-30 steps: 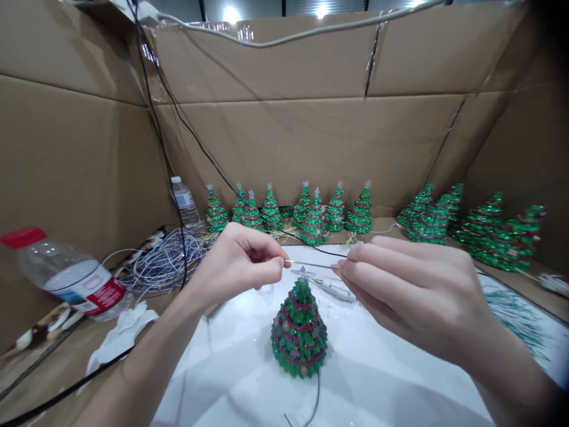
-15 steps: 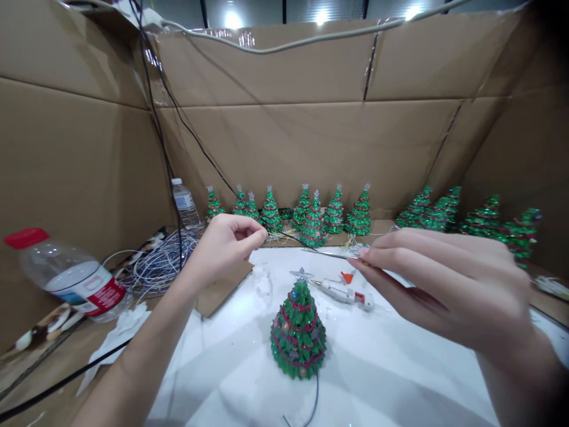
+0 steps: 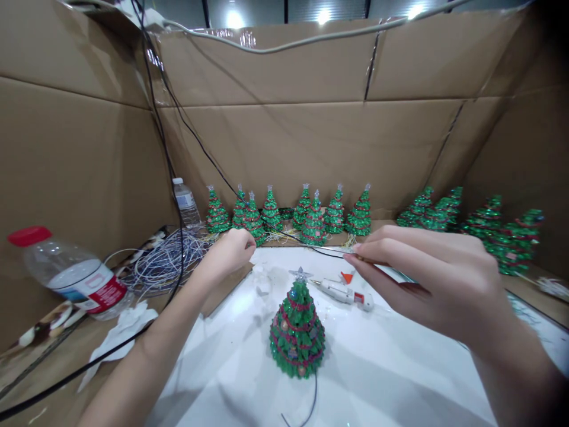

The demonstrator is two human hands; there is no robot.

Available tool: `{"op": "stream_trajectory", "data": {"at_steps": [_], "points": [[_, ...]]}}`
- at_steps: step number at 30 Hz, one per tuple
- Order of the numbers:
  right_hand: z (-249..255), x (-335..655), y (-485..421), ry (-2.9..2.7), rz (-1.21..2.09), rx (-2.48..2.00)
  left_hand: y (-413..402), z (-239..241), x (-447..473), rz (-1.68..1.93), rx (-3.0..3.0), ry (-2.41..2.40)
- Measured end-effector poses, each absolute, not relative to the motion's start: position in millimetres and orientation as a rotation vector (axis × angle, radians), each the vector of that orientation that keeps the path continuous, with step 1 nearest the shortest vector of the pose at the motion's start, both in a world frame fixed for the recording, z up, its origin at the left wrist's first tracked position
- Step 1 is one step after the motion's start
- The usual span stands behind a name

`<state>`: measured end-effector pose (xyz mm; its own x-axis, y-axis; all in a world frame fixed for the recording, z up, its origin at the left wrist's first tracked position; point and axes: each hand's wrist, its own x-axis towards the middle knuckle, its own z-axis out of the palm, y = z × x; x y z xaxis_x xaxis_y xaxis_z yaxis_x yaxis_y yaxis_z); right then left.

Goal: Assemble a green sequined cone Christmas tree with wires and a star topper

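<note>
In front of me a small green Christmas tree [image 3: 297, 338] stands upright on the white tabletop [image 3: 377, 379], with red garlands and a clear star [image 3: 301, 273] on its tip. A thin dark wire [image 3: 315, 398] trails from its base. My right hand [image 3: 427, 279] pinches a slender pointed metal tool [image 3: 329, 251], its tip pointing left above the table. My left hand [image 3: 233, 252] is closed, fingers curled together, near the back left; whatever they grip is hidden. Between the tree and my right hand lies a white glue gun [image 3: 342, 292] with a metal nozzle.
Several finished trees [image 3: 313, 222] line the back, and more trees [image 3: 484, 219] stand at the right. Left are a tangle of wires [image 3: 164, 261], a red-capped bottle [image 3: 84, 281], a smaller bottle [image 3: 186, 204] and crumpled tissue [image 3: 120, 332]. Cardboard walls [image 3: 275, 142] enclose the space.
My left hand has moved slightly left and down, its fingers now curled out of sight. My right hand has shifted a little left with the metal tool. The near tree has stayed put.
</note>
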<state>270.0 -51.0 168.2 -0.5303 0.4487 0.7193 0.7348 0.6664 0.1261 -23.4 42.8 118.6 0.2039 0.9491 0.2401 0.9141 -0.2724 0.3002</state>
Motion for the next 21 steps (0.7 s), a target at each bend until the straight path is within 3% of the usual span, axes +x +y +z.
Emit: {"op": "stream_trajectory", "data": {"at_steps": [6, 12, 21], "points": [[168.7, 269.1, -50.5, -2.19, -0.508, -0.915, 35.8, 126.1, -16.5, 0.662, 2.375, 1.799], [170.7, 268.8, -50.2, -2.1, -0.605, -0.887, -6.7, 149.6, 9.2, 0.979, 2.226, 1.277], [174.1, 269.4, -51.9, -2.068, -0.626, -0.895, -45.9, 155.5, 29.9, 0.819, 2.43, 1.127]]}}
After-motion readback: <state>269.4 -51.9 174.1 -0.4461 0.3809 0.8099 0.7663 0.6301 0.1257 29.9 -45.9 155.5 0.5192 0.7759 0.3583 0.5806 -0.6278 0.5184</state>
